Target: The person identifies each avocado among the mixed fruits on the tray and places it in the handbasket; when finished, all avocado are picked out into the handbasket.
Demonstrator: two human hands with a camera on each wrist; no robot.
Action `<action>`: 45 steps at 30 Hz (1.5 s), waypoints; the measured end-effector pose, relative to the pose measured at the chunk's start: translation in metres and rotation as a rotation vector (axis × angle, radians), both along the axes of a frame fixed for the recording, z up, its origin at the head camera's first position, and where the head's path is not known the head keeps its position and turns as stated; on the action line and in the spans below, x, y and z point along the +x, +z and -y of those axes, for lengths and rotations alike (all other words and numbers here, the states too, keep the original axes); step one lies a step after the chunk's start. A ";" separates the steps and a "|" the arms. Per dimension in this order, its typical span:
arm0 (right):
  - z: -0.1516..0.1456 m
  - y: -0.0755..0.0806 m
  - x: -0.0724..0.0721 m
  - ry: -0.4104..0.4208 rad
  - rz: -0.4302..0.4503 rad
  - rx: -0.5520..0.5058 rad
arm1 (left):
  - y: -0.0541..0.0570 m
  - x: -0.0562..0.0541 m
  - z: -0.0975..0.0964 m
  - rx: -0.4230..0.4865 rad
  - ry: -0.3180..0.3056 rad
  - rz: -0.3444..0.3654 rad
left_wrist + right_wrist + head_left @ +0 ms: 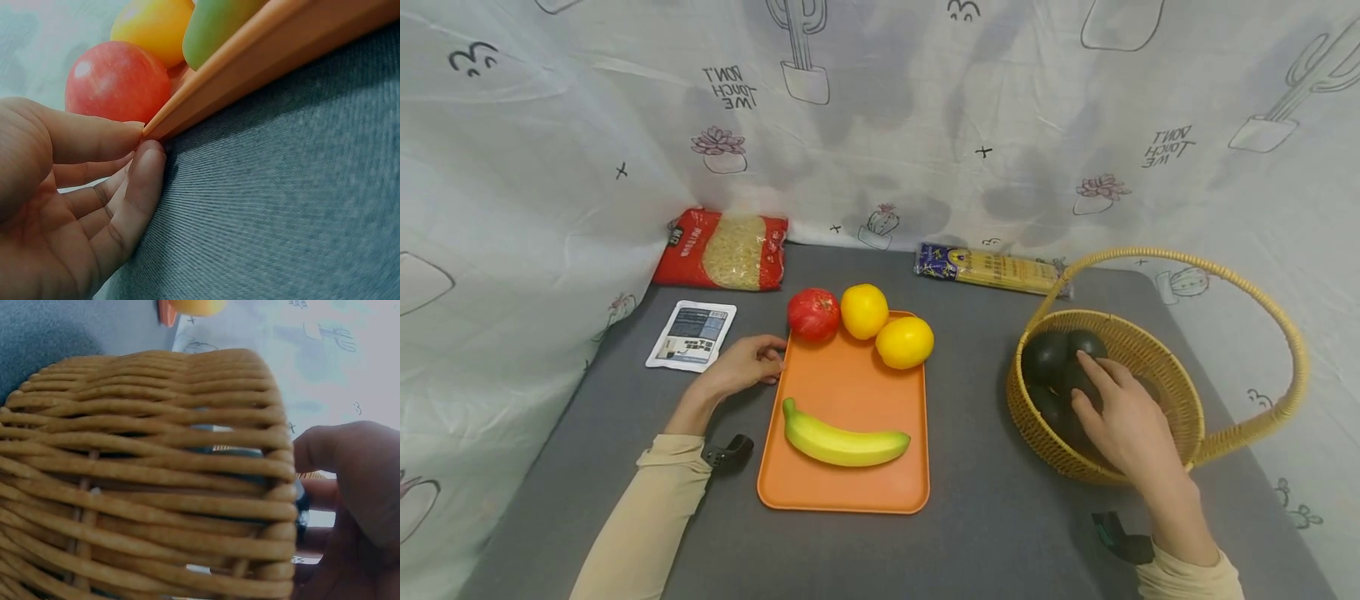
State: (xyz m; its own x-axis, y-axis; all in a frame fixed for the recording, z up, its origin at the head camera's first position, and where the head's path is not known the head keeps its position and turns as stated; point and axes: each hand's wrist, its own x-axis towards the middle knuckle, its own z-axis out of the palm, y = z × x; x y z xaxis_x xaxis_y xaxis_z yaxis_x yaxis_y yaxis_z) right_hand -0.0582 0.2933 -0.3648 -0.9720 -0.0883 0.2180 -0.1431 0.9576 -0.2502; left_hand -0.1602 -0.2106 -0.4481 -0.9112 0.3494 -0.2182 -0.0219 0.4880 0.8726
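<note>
My left hand (743, 367) pinches the left edge of the orange tray (842, 493) between thumb and fingertips, as the left wrist view shows. On the tray lies a yellow-green banana (846, 443). A red round fruit (813, 315) and two yellow fruits (906, 342) sit around its far end. My right hand (1126, 421) reaches into the wicker basket (1026, 417), fingers and thumb against dark avocado-like fruits (1047, 357). Whether it grips one cannot be seen. In the right wrist view, the basket wall (144, 487) hides most of the fingers.
A red bag of pasta (741, 250) and a yellow packet of noodles (988, 268) lie along the back. Left of the tray is a white pouch (691, 335). The basket's tall handle (1273, 312) arches over its right side. Printed cloth hangs round the grey table.
</note>
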 end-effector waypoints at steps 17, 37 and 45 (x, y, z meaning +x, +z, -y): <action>0.001 0.002 -0.006 -0.011 -0.025 -0.015 | 0.002 -0.001 0.000 -0.013 0.009 0.009; 0.017 -0.011 -0.011 0.046 -0.139 -0.036 | 0.005 0.000 -0.002 -0.005 0.004 0.019; 0.017 -0.018 -0.010 0.112 -0.188 0.013 | 0.005 0.001 -0.001 -0.012 0.004 0.008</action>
